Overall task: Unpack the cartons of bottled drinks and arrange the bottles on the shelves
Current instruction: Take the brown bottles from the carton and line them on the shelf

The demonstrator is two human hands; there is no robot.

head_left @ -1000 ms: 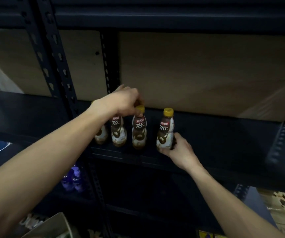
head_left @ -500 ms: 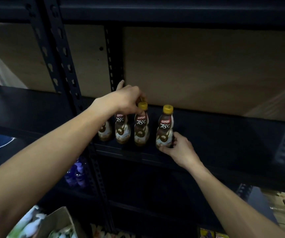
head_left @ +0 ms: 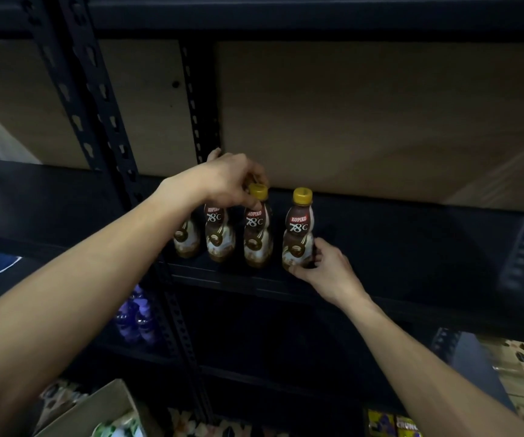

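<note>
Bottles (head_left: 218, 236) of coffee drink stand upright, four in a row, on the dark shelf (head_left: 412, 244). The left hand (head_left: 230, 181) reaches over the row, its curled fingers pinching the third bottle (head_left: 257, 230) at its yellow cap. The right hand (head_left: 328, 271) grips the base of the rightmost bottle (head_left: 298, 230), just beside the others.

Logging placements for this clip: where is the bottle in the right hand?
Head view, centre: the bottle stands upright on the dark shelf, rightmost of four Kopiko bottles, right hand gripping its base.
</note>
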